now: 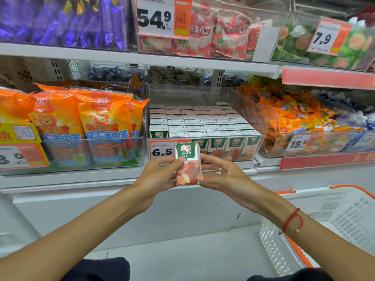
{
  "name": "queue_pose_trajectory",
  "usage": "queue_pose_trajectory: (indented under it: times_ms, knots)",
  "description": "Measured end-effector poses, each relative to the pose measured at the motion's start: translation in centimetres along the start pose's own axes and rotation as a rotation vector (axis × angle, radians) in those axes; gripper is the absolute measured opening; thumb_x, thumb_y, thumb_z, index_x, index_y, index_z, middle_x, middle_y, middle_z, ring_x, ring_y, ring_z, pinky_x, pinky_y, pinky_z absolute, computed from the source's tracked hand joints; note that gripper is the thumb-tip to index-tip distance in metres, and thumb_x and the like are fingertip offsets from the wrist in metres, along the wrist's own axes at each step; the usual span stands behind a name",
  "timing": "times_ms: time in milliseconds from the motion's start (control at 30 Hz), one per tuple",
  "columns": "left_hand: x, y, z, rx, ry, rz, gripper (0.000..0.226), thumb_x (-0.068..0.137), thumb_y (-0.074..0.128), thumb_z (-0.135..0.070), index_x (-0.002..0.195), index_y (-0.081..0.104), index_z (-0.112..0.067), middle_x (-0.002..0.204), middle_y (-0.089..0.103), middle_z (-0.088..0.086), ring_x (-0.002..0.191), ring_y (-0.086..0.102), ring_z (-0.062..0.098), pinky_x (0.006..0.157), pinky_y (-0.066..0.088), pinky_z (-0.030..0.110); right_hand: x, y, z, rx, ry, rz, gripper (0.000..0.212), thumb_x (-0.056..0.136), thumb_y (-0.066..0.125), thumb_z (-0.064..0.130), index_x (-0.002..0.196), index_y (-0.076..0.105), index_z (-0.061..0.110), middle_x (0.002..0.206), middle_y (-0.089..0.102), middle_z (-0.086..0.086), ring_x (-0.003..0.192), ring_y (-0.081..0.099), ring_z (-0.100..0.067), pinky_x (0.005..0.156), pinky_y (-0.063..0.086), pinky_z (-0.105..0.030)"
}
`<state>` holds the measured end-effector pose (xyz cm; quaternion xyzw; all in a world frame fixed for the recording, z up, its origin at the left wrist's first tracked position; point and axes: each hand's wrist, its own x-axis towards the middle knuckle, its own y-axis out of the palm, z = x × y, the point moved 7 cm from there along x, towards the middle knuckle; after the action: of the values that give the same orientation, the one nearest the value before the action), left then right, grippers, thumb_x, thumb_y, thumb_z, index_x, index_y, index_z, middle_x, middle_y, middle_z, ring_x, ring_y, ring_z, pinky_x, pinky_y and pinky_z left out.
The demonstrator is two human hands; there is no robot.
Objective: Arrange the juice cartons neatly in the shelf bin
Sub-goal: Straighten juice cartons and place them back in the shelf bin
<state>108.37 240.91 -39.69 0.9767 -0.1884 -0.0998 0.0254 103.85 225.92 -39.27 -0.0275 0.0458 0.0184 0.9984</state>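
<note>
A small juice carton (187, 164) with a green top and red apple print stands upright between my hands, just in front of the shelf. My left hand (160, 175) grips its left side, thumb on the front. My right hand (221, 175) holds its right side with thumb and fingers. Behind it, the clear shelf bin (261, 126) holds several rows of the same cartons (203, 124), packed upright with white tops showing. One carton at the bin's front left (158, 131) stands higher than the rest.
A 6.5 price tag (162, 152) hangs on the bin front. Orange sausage packs (81, 118) fill the bin to the left, orange candy bags (294, 116) the one to the right. A white basket (324, 224) with orange trim stands at my lower right.
</note>
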Motion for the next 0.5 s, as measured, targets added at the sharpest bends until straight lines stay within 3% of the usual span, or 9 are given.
queue_pose_trajectory:
  times_ms: [100, 200, 367, 433, 500]
  knots:
    - [-0.2, 0.5, 0.2, 0.017, 0.006, 0.019, 0.026, 0.092, 0.064, -0.032, 0.109, 0.069, -0.013, 0.099, 0.076, 0.007, 0.094, 0.073, 0.023, 0.076, 0.060, 0.024, -0.3, -0.1, 0.5, -0.156, -0.086, -0.113, 0.055, 0.076, 0.080, 0.010, 0.121, 0.063, 0.035, 0.109, 0.066, -0.002, 0.093, 0.068, -0.013, 0.079, 0.055, -0.020]
    - [-0.3, 1.3, 0.1, 0.092, 0.028, 0.031, 0.027, 0.086, 0.069, -0.042, 0.103, 0.070, -0.022, 0.092, 0.077, 0.002, 0.083, 0.071, 0.022, 0.087, 0.058, 0.034, -0.7, 0.0, 0.8, -0.240, -0.163, -0.184, 0.053, 0.072, 0.084, 0.015, 0.108, 0.063, 0.048, 0.099, 0.063, 0.007, 0.081, 0.064, -0.002, 0.068, 0.049, -0.011]
    - [-0.1, 1.7, 0.6, 0.096, -0.006, 0.029, 0.040, 0.086, 0.068, -0.043, 0.118, 0.064, -0.020, 0.101, 0.075, 0.000, 0.093, 0.072, 0.015, 0.081, 0.057, 0.026, -1.0, -0.7, 1.0, -0.100, -0.164, -0.199, 0.022, 0.087, 0.071, 0.012, 0.107, 0.069, 0.020, 0.090, 0.069, -0.001, 0.074, 0.069, -0.008, 0.068, 0.055, -0.019]
    - [-0.1, 2.2, 0.6, 0.132, 0.001, 0.055, 0.038, 0.085, 0.068, -0.045, 0.117, 0.066, -0.025, 0.106, 0.074, -0.004, 0.100, 0.069, 0.012, 0.089, 0.053, 0.026, -1.0, -1.6, 1.0, -0.096, -0.137, -0.220, 0.015, 0.091, 0.066, 0.014, 0.106, 0.068, 0.013, 0.098, 0.070, -0.002, 0.079, 0.069, -0.008, 0.076, 0.057, -0.023]
    - [-0.1, 2.7, 0.2, 0.125, 0.019, 0.089, 0.034, 0.084, 0.069, -0.044, 0.114, 0.069, -0.026, 0.101, 0.075, -0.008, 0.095, 0.070, 0.007, 0.083, 0.053, 0.020, -0.9, -1.9, 0.7, -0.048, -0.078, -0.205, 0.018, 0.093, 0.063, 0.016, 0.110, 0.064, 0.013, 0.105, 0.069, -0.004, 0.084, 0.069, -0.006, 0.077, 0.056, -0.022]
